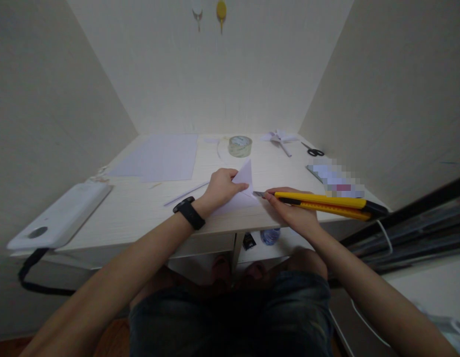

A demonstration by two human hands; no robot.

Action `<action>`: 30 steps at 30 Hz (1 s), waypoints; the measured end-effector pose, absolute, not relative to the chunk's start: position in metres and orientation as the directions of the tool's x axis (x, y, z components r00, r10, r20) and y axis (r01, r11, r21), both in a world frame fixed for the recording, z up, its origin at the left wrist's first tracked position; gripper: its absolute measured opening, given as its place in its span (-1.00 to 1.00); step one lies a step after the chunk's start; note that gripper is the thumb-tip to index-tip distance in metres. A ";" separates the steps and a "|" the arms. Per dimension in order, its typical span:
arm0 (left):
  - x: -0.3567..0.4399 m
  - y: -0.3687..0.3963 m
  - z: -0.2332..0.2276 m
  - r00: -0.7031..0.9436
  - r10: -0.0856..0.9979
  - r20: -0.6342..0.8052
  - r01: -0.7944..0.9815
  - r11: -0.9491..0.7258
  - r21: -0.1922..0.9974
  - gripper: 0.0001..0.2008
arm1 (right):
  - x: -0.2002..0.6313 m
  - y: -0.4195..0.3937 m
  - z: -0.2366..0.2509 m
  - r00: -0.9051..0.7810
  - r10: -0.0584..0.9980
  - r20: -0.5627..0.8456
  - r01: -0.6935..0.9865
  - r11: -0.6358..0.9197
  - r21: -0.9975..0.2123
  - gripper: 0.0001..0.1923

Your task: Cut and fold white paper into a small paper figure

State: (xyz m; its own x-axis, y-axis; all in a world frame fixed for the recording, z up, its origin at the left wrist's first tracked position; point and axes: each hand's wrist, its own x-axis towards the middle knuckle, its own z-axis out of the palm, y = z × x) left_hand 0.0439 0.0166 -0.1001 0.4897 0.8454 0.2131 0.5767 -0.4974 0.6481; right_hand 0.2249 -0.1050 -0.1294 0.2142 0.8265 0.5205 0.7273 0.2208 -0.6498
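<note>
A folded sheet of white paper (245, 173) lies at the middle of the white desk, one pointed corner standing up. My left hand (225, 188) grips it, thumb on top at the fold. In my right hand (295, 213) is a yellow utility knife (322, 200), its blade out. The blade tip touches or nearly touches the paper's right edge, just right of my left thumb. A thin rolled paper stick (185, 193) lies left of my left hand, its right end hidden behind that hand.
Behind my hands sits a tape roll (240, 147). A paper pinwheel (280, 140), black scissors (314, 151) and a blurred phone (334, 179) are at right. Paper sheets (159, 156) and a white box-like device (61, 215) are at left. Walls enclose the desk (122, 228).
</note>
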 end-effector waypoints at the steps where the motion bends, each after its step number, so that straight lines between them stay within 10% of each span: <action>1: 0.044 0.017 -0.100 0.488 0.846 0.214 0.579 -0.498 0.645 -0.75 | 0.225 -0.104 -0.130 0.212 0.826 0.522 0.731 0.221 -0.646 -0.73; 30: 0.050 0.017 -0.098 0.502 0.855 0.131 0.687 -0.486 0.540 -0.72 | 0.223 -0.103 -0.129 0.208 0.831 0.516 0.766 0.190 -0.615 -0.74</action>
State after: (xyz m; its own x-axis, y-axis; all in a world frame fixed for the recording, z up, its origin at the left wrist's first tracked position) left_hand 0.0502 0.0172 -0.0978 0.5018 0.8550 0.1309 0.6870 -0.4860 0.5403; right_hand 0.2233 -0.1025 -0.1288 0.2078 0.8312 0.5156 0.7657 0.1898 -0.6146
